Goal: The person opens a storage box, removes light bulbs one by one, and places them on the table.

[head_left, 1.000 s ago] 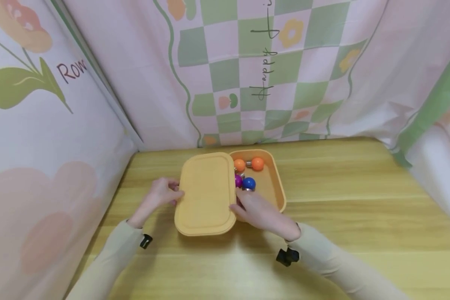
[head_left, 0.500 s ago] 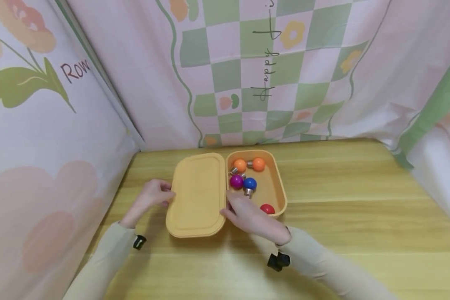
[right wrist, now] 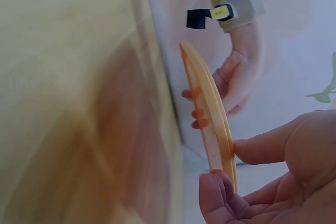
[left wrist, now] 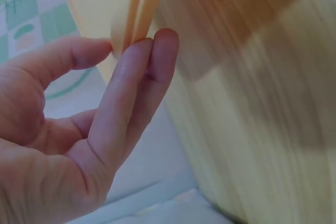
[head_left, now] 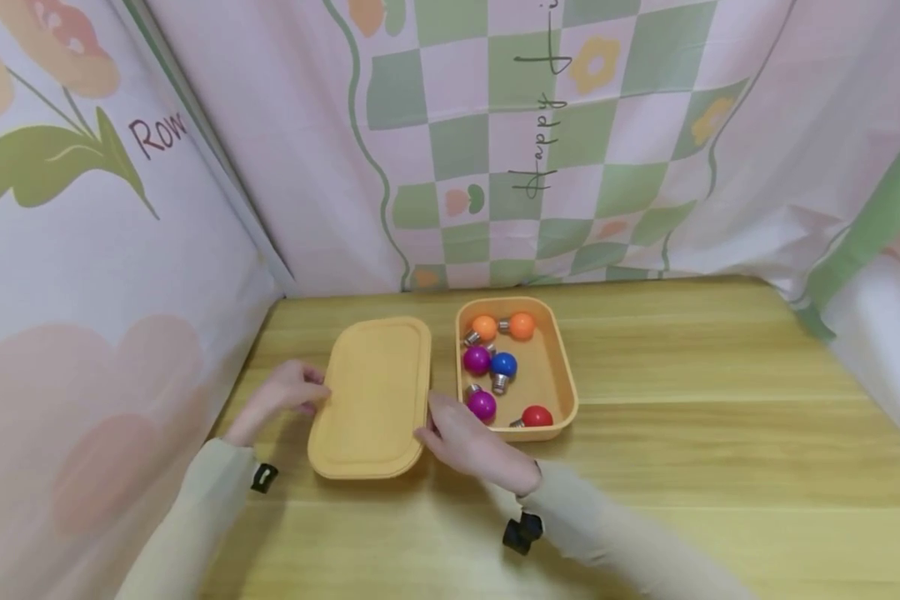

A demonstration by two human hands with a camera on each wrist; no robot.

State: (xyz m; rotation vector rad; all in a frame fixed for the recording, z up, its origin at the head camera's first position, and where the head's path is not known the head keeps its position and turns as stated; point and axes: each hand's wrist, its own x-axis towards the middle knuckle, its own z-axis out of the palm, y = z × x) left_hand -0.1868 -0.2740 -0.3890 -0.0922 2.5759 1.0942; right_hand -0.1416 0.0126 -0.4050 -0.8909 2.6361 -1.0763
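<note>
A yellow-orange rectangular lid [head_left: 371,396] with rounded corners is held by both hands above the table. My left hand [head_left: 281,396] pinches its left edge, thumb on top and fingers beneath, as the left wrist view shows on the rim [left wrist: 139,9]. At the opposite edge my right hand [head_left: 468,442] pinches the lid [right wrist: 212,103] between thumb and fingers. Just right of the lid stands the matching box [head_left: 567,387], uncovered. Inside lie small colored light bulbs: two orange bulbs [head_left: 522,326], two purple bulbs [head_left: 482,405], a blue bulb [head_left: 504,365] and a red bulb [head_left: 537,416].
The wood-grain table [head_left: 690,433] runs under everything. A patterned curtain [head_left: 525,150] hangs along its back edge, and a white floral panel [head_left: 112,275] borders the left side.
Both hands have carried the lid leftward, off the box and away from it. More bulbs show now, including the red one and the second purple one. The box stays in place.
</note>
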